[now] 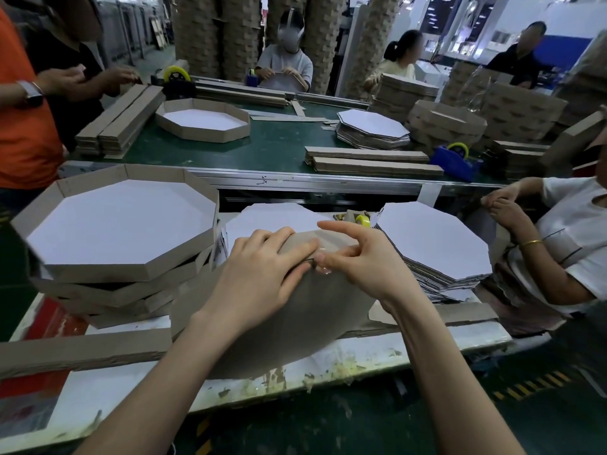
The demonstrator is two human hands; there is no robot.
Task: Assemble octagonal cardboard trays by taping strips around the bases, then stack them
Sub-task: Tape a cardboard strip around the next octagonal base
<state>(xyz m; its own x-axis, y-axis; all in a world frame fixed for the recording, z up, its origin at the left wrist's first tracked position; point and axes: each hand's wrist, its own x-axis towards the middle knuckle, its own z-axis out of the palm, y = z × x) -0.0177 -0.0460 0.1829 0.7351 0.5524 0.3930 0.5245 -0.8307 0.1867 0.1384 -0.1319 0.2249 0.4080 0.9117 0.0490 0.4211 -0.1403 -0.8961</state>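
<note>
Gripped upturned tray (295, 323) with left hand (262, 267); pinched tape (323, 257) at rim with right hand (358, 257).
Worked beside nested finished trays (131, 277).

We look from our single head-worn wide-angle camera forward and down, close over our left hand (262, 277) and right hand (358, 257) at the worktable (361, 356), with the green conveyor (279, 142) farther ahead.
</note>
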